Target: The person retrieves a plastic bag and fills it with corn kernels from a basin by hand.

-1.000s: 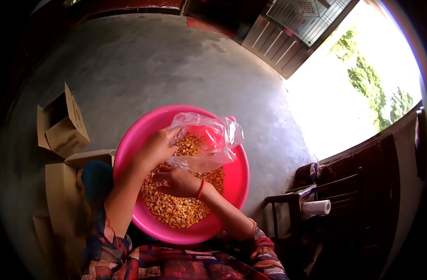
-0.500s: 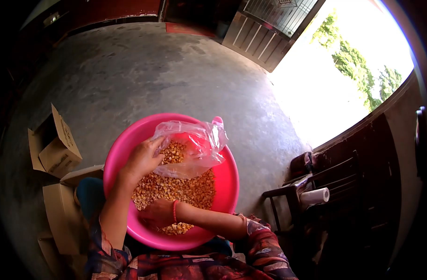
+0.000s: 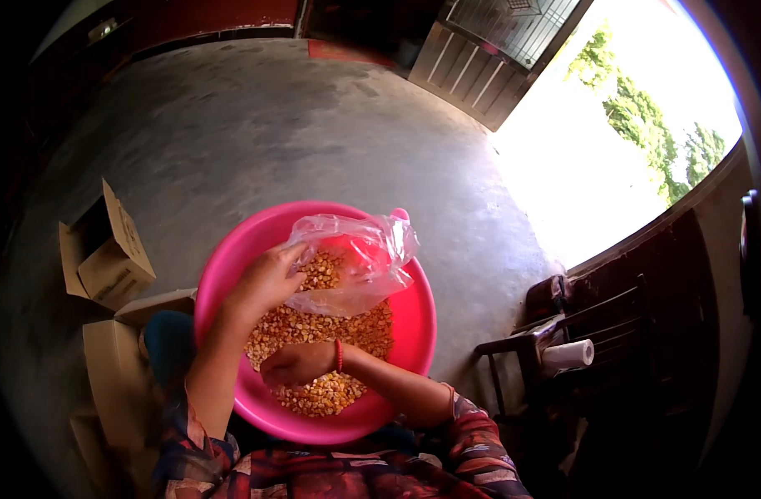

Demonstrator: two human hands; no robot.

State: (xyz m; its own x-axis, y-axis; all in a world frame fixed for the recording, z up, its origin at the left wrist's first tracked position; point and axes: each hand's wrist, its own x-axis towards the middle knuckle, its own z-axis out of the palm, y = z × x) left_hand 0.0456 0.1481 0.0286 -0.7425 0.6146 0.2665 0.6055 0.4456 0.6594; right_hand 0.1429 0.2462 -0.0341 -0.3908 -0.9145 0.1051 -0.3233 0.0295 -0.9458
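A pink plastic basin [image 3: 424, 333] in front of me holds a layer of yellow-orange corn kernels [image 3: 360, 333]. My left hand [image 3: 272, 279] grips the left edge of a clear plastic bag [image 3: 355, 301], which lies over the far side of the basin with its mouth spread. Kernels show inside the bag near my fingers. My right hand [image 3: 300, 363], with a red beaded bracelet at the wrist, is just above the kernels in the near part of the basin. Its fingers are curled closed, and whatever they hold is hidden.
Open cardboard boxes [image 3: 114, 358] stand to the left of the basin. On the right is a dark wooden chair [image 3: 526, 353] with a white roll [image 3: 568, 355] on it. Beyond lies a grey concrete floor [image 3: 256, 133], with an open door [image 3: 480, 75] and bright daylight at the upper right.
My right hand has come up slightly from the kernels and moved a little toward the bag, fingers curled. My left hand still holds the bag. The whole view has shifted slightly.
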